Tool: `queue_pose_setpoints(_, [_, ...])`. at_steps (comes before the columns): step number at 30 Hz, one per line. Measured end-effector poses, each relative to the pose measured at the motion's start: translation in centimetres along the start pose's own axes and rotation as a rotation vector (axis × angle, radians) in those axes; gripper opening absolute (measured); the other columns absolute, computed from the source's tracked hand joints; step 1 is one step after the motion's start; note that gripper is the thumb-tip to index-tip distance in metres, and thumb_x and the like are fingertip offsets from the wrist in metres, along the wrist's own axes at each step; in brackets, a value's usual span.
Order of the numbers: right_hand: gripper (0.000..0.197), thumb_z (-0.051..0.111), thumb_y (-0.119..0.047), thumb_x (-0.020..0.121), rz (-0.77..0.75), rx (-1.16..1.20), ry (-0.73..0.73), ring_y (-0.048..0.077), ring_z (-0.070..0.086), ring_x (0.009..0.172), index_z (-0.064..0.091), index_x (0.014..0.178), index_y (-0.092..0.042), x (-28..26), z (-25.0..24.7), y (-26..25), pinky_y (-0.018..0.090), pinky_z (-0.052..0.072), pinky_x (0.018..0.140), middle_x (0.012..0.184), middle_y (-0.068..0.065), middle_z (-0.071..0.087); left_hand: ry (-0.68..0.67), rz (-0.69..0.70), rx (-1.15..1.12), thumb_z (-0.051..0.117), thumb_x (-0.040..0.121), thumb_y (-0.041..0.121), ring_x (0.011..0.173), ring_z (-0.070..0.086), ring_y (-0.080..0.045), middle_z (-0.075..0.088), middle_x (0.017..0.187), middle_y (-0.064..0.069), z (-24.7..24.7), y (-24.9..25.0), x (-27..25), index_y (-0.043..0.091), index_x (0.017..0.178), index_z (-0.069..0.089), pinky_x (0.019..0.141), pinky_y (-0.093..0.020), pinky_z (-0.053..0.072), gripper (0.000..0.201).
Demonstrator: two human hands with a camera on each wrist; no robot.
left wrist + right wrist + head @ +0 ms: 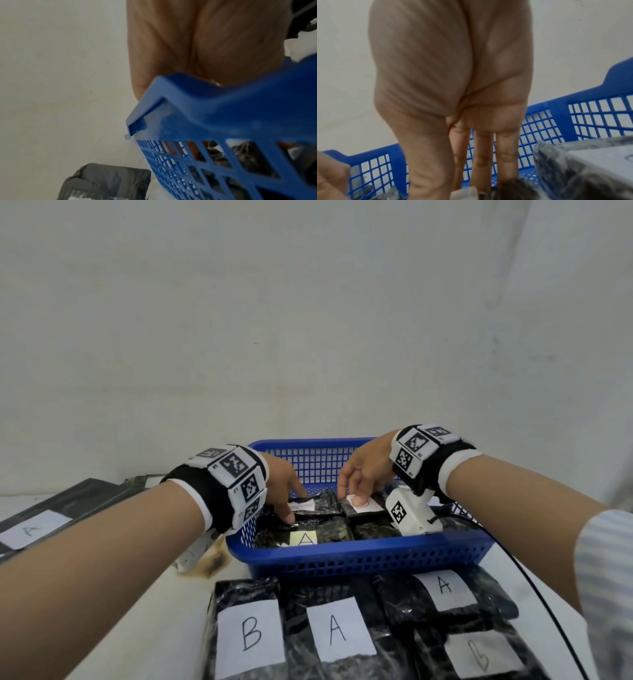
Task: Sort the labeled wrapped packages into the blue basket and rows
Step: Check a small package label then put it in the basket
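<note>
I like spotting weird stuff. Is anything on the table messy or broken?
Yes. A brown, scorched-looking stain marks the white table left of the blue basket. I cannot tell what caused it.

Your left hand (pixel 279 486) and right hand (pixel 364 470) are bare, and each forearm is bare up to a black wrist wrap edged with a white cuff. Around each wrap sits a band of white blocks printed with black-and-white square markers (pixel 236 465), and under your right wrist hangs a white camera housing (pixel 409 513) with one more marker and a thin black cable (pixel 534 590) trailing back. A pale striped sleeve (pixel 606 577) covers your right upper arm.
</note>
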State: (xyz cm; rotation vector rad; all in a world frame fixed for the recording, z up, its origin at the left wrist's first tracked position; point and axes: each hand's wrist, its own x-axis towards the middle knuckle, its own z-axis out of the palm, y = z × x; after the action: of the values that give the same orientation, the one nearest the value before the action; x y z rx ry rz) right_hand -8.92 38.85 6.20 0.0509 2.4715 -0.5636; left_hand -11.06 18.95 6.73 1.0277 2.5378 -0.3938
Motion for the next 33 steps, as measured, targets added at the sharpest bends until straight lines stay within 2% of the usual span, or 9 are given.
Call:
queue_pose_setpoints(5, [0.020,0.067,0.000,0.091,0.028,0.006,-0.035,0.011,0.063,0.069,0.066,0.097,-0.019,0.2,0.3,-0.1,0.027,0.053,0.069,0.079,-0.003,0.067,-0.038,0.019,-0.012,0.063,0.091,0.040,0.138,0.038,-0.020,0.044,0.149,0.004,0.1,-0.2,0.1,0.031,0.148,0.037,0.110,-0.034,0.029,0.064])
queue_pose_setpoints(9, [0.018,0.065,0.000,0.092,0.070,-0.024,-0.068,0.014,0.060,0.080,0.064,0.100,-0.017,0.3,0.5,-0.8,0.028,0.051,0.075,0.088,0.000,0.065,-0.017,0.059,0.041,0.041,0.102,0.039,0.140,0.036,-0.018,0.041,0.152,0.006,0.6,-0.3,0.1,0.032,0.149,0.034,0.114,-0.033,0.024,0.048])
queue_pose_setpoints(13, [0.021,0.066,-0.003,0.092,0.104,0.066,-0.046,0.024,0.056,0.100,0.065,0.107,-0.018,-0.1,0.3,-0.7,0.041,0.047,0.099,0.095,0.004,0.064,0.026,0.087,-0.003,0.049,0.101,0.030,0.132,0.046,-0.019,0.049,0.146,0.005,1.2,-0.5,0.3,0.032,0.147,0.039,0.109,-0.031,0.032,0.047])
queue_pose_setpoints(17, [0.031,0.058,-0.009,0.099,0.101,0.116,0.027,0.021,0.053,0.091,0.062,0.128,-0.017,-0.8,0.3,-0.2,0.033,0.044,0.091,0.095,-0.004,0.056,0.069,0.104,-0.053,0.050,0.101,0.029,0.131,0.048,-0.018,0.051,0.144,0.003,1.5,-0.6,0.3,0.029,0.151,0.032,0.105,-0.029,0.034,0.053])
queue_pose_setpoints(20, [0.035,0.055,-0.010,0.101,0.092,0.168,0.063,0.025,0.056,0.116,0.058,0.136,-0.016,-1.4,0.0,0.8,0.029,0.045,0.099,0.115,-0.002,0.059,0.079,0.086,-0.105,0.046,0.102,0.028,0.132,0.046,-0.018,0.049,0.146,0.002,1.5,-0.7,0.4,0.023,0.153,0.024,0.107,-0.028,0.032,0.056])
queue_pose_setpoints(23, [0.028,0.055,-0.006,0.100,0.052,0.249,0.091,0.024,0.059,0.121,0.062,0.126,-0.015,-1.7,-0.3,1.6,0.027,0.047,0.096,0.132,0.009,0.064,0.122,0.076,-0.152,0.042,0.103,0.023,0.134,0.044,-0.017,0.048,0.147,0.003,1.4,-1.0,0.5,0.020,0.152,0.027,0.109,-0.028,0.030,0.051])
queue_pose_setpoints(26, [0.026,0.054,-0.006,0.101,0.013,0.272,0.115,0.018,0.065,0.112,0.062,0.124,-0.015,-2.1,-0.4,1.8,0.028,0.048,0.101,0.131,0.010,0.066,0.171,0.097,-0.242,0.042,0.103,0.018,0.134,0.044,-0.017,0.047,0.147,0.001,1.4,-1.3,0.6,0.018,0.149,0.034,0.109,-0.026,0.030,0.047])
queue_pose_setpoints(30, [0.026,0.056,-0.009,0.101,-0.017,0.263,0.203,0.018,0.071,0.102,0.062,0.125,-0.014,-3.4,-0.9,1.0,0.021,0.056,0.085,0.124,0.008,0.069,0.353,0.135,-0.433,0.049,0.101,0.020,0.131,0.048,-0.015,0.052,0.142,0.001,1.3,-2.1,-0.1,0.017,0.139,0.049,0.105,-0.023,0.033,0.038])
queue_pose_setpoints(33, [0.026,0.060,-0.010,0.099,-0.010,0.248,0.294,0.024,0.072,0.097,0.063,0.124,-0.009,-5.3,-1.6,-0.2,0.024,0.058,0.079,0.115,0.010,0.072,0.532,0.138,-0.603,0.056,0.097,0.026,0.120,0.056,-0.015,0.063,0.126,0.000,1.2,-3.1,-1.3,0.018,0.122,0.063,0.099,-0.024,0.039,0.027])
